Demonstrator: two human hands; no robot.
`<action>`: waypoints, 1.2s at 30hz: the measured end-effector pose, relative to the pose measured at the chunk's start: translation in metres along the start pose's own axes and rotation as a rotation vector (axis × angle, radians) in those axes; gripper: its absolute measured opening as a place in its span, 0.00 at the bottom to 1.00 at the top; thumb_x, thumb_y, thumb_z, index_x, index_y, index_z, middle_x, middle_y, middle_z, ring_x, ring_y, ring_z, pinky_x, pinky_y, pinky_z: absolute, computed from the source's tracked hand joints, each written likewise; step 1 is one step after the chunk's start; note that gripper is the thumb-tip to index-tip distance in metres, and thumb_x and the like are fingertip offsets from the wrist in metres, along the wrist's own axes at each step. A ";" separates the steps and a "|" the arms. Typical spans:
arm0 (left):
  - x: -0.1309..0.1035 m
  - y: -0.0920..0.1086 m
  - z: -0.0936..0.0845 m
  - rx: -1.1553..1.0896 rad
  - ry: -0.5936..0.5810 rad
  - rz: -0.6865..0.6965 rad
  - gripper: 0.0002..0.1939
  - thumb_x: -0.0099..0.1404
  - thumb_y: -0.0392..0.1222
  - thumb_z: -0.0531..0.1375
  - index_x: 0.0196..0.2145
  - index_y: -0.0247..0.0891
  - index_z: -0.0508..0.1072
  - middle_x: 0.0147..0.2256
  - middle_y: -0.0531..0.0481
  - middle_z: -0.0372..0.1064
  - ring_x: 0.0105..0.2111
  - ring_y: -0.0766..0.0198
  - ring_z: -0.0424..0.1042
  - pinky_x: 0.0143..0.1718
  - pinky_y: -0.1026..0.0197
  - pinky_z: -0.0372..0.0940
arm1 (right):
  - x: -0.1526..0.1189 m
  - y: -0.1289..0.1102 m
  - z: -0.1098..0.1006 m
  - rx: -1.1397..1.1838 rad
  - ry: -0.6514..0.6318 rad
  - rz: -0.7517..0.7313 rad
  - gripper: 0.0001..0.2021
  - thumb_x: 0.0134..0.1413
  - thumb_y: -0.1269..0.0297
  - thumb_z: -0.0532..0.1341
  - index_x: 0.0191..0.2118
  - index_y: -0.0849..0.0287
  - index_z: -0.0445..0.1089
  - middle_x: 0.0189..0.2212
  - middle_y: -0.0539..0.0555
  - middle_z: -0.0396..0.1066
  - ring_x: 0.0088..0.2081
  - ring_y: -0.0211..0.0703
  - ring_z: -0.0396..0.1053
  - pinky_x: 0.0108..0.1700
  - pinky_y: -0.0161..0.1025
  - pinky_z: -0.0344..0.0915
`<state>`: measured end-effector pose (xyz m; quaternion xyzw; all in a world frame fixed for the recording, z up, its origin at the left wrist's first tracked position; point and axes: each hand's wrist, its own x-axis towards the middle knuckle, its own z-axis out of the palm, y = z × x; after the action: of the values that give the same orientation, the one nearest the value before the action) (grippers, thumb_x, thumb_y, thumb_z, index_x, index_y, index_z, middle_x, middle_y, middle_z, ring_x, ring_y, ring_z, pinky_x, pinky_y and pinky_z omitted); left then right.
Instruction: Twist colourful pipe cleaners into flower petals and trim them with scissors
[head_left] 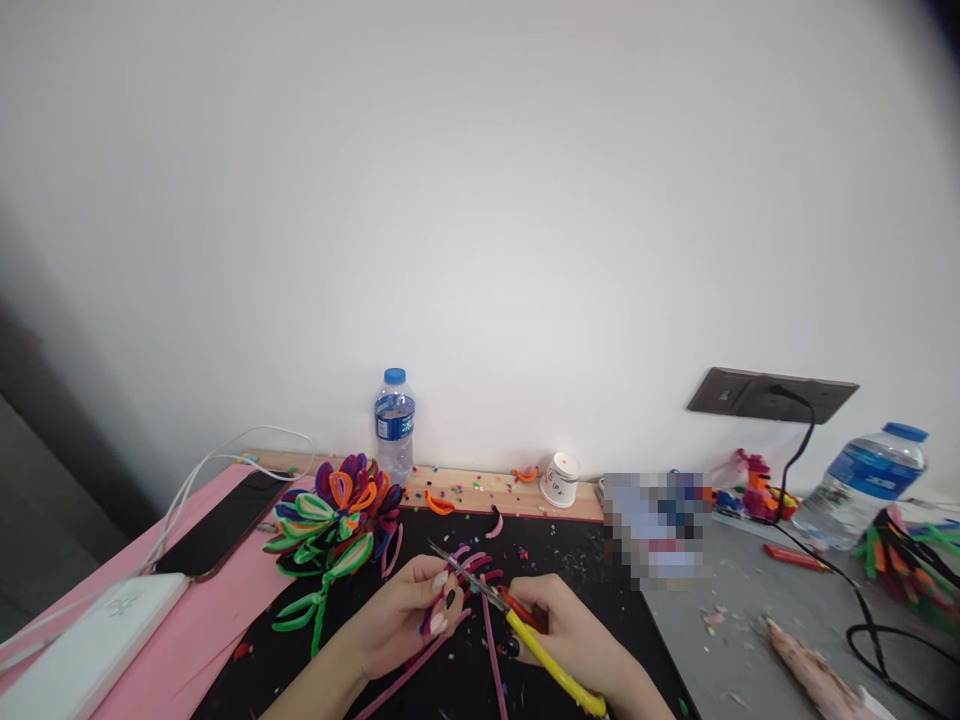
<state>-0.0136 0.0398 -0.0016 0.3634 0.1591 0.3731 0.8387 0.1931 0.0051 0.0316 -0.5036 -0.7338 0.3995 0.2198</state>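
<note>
Scissors (519, 629) in the right hand (559, 622) spanned the gap to the left hand (409, 605), blocking a direct pass there. Beyond their tips, a low, scrap-dotted lane crossed the black mat (577, 585), between fuzzy flowers (334, 520) on the left and a pixelated object (660, 530) on the right. A bottle (395, 430), a paper cup (559, 486) and the wall (480, 250) bounded it behind. At far right, a black cord (862, 597) looped over the worktop (720, 610).

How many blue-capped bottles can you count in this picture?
2: the first bottle is behind the multicoloured flower; the second bottle is at the right, near the wall socket. The pixelated patch could hide more.
</note>
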 end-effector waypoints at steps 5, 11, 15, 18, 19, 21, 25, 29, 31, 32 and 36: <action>0.007 0.007 0.003 0.346 0.272 0.110 0.10 0.57 0.43 0.59 0.26 0.32 0.73 0.21 0.52 0.66 0.21 0.70 0.60 0.25 0.68 0.53 | 0.002 0.005 0.003 -0.026 0.082 0.029 0.11 0.41 0.71 0.54 0.19 0.59 0.49 0.18 0.43 0.44 0.23 0.32 0.43 0.22 0.30 0.42; 0.009 0.011 0.004 0.820 0.449 0.261 0.10 0.57 0.44 0.58 0.34 0.37 0.73 0.30 0.51 0.71 0.30 0.63 0.66 0.32 0.65 0.58 | 0.004 0.010 0.004 -0.024 0.141 0.083 0.12 0.44 0.68 0.54 0.19 0.59 0.48 0.18 0.43 0.44 0.22 0.32 0.42 0.21 0.30 0.42; 0.009 0.009 0.001 0.819 0.436 0.244 0.11 0.58 0.46 0.56 0.27 0.35 0.71 0.24 0.53 0.68 0.26 0.65 0.65 0.29 0.66 0.58 | 0.005 0.012 0.004 -0.034 0.150 0.077 0.11 0.44 0.68 0.54 0.19 0.59 0.49 0.18 0.43 0.44 0.22 0.32 0.42 0.21 0.30 0.42; 0.010 0.007 0.001 0.623 0.416 0.182 0.12 0.57 0.48 0.58 0.28 0.35 0.70 0.21 0.55 0.64 0.23 0.67 0.63 0.27 0.66 0.59 | 0.006 0.012 0.003 -0.041 0.152 0.076 0.12 0.44 0.67 0.54 0.19 0.59 0.49 0.18 0.43 0.44 0.22 0.32 0.42 0.21 0.30 0.41; 0.011 0.007 0.000 0.532 0.413 0.158 0.12 0.56 0.48 0.58 0.29 0.35 0.70 0.22 0.55 0.65 0.23 0.67 0.63 0.28 0.65 0.60 | 0.006 0.013 0.003 -0.045 0.155 0.078 0.12 0.44 0.67 0.54 0.19 0.59 0.49 0.18 0.43 0.44 0.22 0.32 0.42 0.21 0.30 0.41; 0.011 0.006 -0.001 0.373 0.408 0.125 0.14 0.57 0.50 0.57 0.33 0.34 0.69 0.24 0.53 0.66 0.25 0.66 0.65 0.30 0.63 0.61 | 0.006 0.014 0.002 -0.046 0.162 0.081 0.11 0.44 0.66 0.55 0.19 0.59 0.50 0.18 0.43 0.44 0.22 0.32 0.42 0.21 0.30 0.42; 0.012 0.002 -0.003 0.305 0.392 0.068 0.16 0.58 0.51 0.57 0.29 0.33 0.69 0.25 0.50 0.68 0.25 0.66 0.66 0.29 0.65 0.61 | 0.005 0.017 0.000 -0.062 0.195 0.077 0.11 0.45 0.66 0.55 0.20 0.59 0.52 0.19 0.43 0.44 0.23 0.32 0.42 0.22 0.30 0.43; 0.013 -0.003 -0.004 0.362 0.370 0.031 0.16 0.56 0.50 0.59 0.24 0.32 0.69 0.21 0.52 0.67 0.21 0.70 0.64 0.24 0.68 0.59 | 0.006 0.018 0.000 -0.077 0.213 0.076 0.10 0.45 0.66 0.55 0.20 0.59 0.53 0.19 0.43 0.45 0.23 0.32 0.43 0.22 0.30 0.44; 0.014 -0.004 -0.004 0.364 0.371 0.035 0.16 0.55 0.50 0.60 0.23 0.32 0.69 0.21 0.52 0.67 0.20 0.71 0.64 0.24 0.69 0.59 | 0.006 0.017 -0.001 -0.074 0.209 0.074 0.10 0.45 0.66 0.55 0.20 0.59 0.53 0.19 0.43 0.45 0.23 0.32 0.43 0.22 0.30 0.44; 0.014 -0.004 -0.003 0.363 0.377 0.038 0.16 0.55 0.50 0.60 0.23 0.32 0.69 0.21 0.52 0.68 0.20 0.71 0.64 0.24 0.69 0.59 | 0.006 0.017 -0.001 -0.071 0.206 0.073 0.09 0.44 0.66 0.55 0.20 0.59 0.53 0.19 0.43 0.45 0.23 0.32 0.43 0.22 0.30 0.44; 0.013 -0.002 -0.002 0.353 0.430 0.030 0.15 0.53 0.49 0.62 0.22 0.32 0.70 0.21 0.51 0.70 0.21 0.70 0.67 0.25 0.68 0.61 | 0.006 0.016 -0.001 -0.063 0.205 0.086 0.09 0.44 0.67 0.55 0.19 0.59 0.53 0.19 0.43 0.45 0.23 0.32 0.42 0.22 0.30 0.43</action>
<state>-0.0054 0.0493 -0.0045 0.4185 0.3909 0.4204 0.7038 0.2004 0.0134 0.0189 -0.5793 -0.6976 0.3316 0.2604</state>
